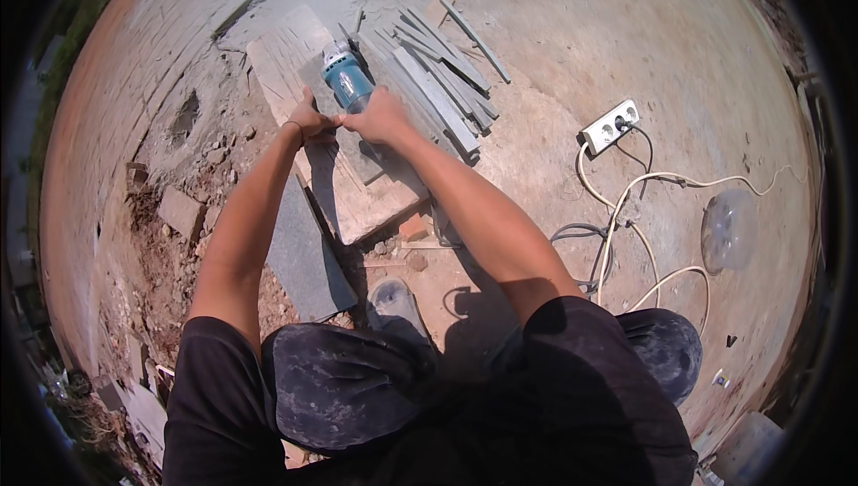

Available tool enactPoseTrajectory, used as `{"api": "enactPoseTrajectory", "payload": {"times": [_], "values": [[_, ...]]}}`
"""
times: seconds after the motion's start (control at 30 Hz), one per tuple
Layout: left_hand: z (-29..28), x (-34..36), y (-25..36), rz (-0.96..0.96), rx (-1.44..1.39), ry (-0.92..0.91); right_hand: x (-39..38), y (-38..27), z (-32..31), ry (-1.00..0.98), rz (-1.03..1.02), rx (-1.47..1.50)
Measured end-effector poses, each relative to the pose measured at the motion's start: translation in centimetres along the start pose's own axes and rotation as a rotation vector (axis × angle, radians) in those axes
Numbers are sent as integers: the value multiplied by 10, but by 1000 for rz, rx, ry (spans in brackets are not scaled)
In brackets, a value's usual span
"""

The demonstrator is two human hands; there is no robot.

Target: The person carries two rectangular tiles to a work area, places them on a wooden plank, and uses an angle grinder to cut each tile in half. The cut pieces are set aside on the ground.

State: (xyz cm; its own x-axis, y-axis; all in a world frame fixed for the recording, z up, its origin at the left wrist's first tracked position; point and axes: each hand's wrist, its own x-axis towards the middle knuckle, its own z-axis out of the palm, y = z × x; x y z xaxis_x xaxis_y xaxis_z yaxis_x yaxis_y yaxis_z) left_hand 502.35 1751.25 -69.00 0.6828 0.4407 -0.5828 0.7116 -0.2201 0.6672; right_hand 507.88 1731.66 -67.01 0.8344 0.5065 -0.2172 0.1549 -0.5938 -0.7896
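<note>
A teal angle grinder (347,79) lies over a grey stone piece (368,164) on a pale, dusty slab (380,209). My right hand (382,117) is wrapped round the grinder's rear body. Close to its left side, my left hand (313,120) rests on the stone work with a finger and the thumb apart; its other fingers are partly hidden. The thumb reaches toward my right hand. The grinder's disc cannot be made out. Several narrow grey stone strips (442,75) lie loosely bundled to the right of the grinder.
A grey stone slab (304,258) leans near my shoe (393,303). On the right, a white power strip (610,127) has a dark plug in it, with a pale cable (610,245) looping over the ground. Beyond lies a clear plastic container (728,229). Rubble (183,212) covers the left side.
</note>
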Motion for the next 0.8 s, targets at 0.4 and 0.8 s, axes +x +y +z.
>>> {"api": "enactPoseTrajectory", "payload": {"times": [0.4,0.8], "values": [[-4,-9,4,-9,-37,6,-19,0,-8,-24,35,45],[0,-7,5,-14,-41,-3,-40,8,-20,-67,54,-1]]}}
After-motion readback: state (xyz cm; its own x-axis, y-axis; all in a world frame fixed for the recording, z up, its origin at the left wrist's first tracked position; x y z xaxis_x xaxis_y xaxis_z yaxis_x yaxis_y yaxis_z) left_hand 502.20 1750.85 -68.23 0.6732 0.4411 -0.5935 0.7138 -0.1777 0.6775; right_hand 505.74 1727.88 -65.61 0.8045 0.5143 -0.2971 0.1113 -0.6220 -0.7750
